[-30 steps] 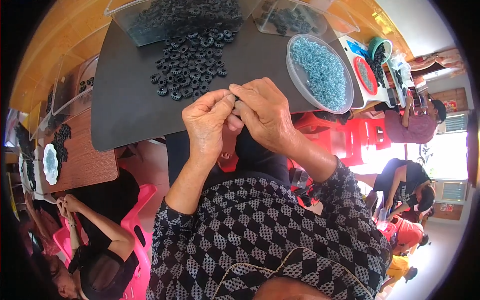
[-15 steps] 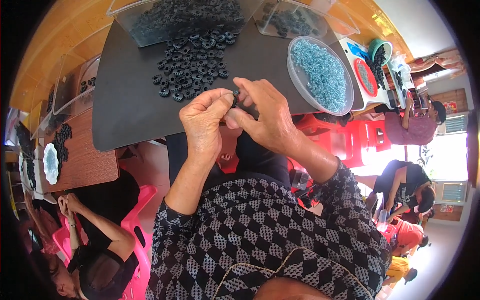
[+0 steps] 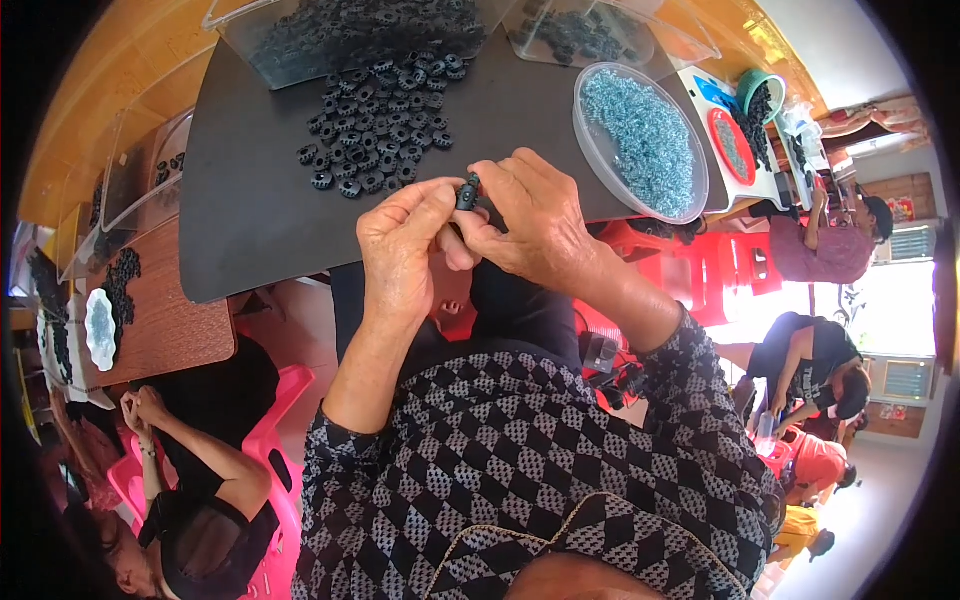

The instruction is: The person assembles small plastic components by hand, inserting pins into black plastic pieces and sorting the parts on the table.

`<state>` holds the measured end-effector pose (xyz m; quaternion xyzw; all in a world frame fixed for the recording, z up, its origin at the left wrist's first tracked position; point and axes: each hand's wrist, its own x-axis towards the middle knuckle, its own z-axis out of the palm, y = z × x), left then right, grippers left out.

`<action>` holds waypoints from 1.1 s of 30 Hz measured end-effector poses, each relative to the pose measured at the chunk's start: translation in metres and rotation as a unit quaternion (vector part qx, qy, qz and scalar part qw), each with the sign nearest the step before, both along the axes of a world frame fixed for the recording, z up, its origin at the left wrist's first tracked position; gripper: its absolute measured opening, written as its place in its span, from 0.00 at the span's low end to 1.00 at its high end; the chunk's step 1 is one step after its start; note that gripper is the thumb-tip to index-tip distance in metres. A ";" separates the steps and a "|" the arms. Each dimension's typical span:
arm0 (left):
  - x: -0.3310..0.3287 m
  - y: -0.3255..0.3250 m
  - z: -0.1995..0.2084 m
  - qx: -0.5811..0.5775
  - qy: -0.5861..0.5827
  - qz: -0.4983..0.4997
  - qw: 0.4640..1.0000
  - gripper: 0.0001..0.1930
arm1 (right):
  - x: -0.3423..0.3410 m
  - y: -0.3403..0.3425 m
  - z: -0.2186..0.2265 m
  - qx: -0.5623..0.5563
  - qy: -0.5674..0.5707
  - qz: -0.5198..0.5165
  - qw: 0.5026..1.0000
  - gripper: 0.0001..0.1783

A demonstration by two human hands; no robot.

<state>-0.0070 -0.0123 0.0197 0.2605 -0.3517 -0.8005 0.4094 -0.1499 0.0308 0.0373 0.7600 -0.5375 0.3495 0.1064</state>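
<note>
Between my two hands, just over the near edge of the dark table (image 3: 250, 220), is a small black plastic part (image 3: 467, 194) with holes in it. My left hand (image 3: 405, 230) pinches it between thumb and fingers from the left. From the other side my right hand (image 3: 530, 215) closes its thumb and fingertips at the same part; whether a smaller piece is in these fingertips is hidden. A loose pile of similar black parts (image 3: 375, 130) lies on the table beyond my left hand. To the right stands a round clear tub (image 3: 590, 155) of small bluish, glassy-looking pieces (image 3: 645, 145).
A clear bin (image 3: 270, 65) full of black parts stands at the back, a second bin (image 3: 520, 45) to its right. Left is a brown table (image 3: 190, 330) with a white dish (image 3: 100, 330) and a seated person (image 3: 200, 460). Other people work at the far right.
My fingers have shifted around the black part, which now shows more of its face. The view has moved slightly; the pile and tub look unchanged.
</note>
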 end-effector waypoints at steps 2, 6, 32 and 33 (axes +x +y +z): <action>0.002 0.001 -0.005 -0.009 -0.018 -0.016 1.000 0.10 | -0.001 0.000 -0.003 -0.013 -0.004 -0.002 1.000 0.18; 0.005 -0.003 -0.011 -0.007 -0.035 -0.053 0.998 0.10 | -0.002 -0.001 -0.007 -0.024 -0.002 0.012 1.000 0.19; 0.001 0.004 -0.012 -0.015 0.018 -0.003 1.000 0.09 | 0.001 -0.005 -0.016 -0.079 -0.010 0.048 0.996 0.16; 0.000 0.004 -0.013 -0.018 0.023 -0.004 1.000 0.09 | 0.000 -0.004 -0.016 -0.078 -0.010 0.047 0.996 0.16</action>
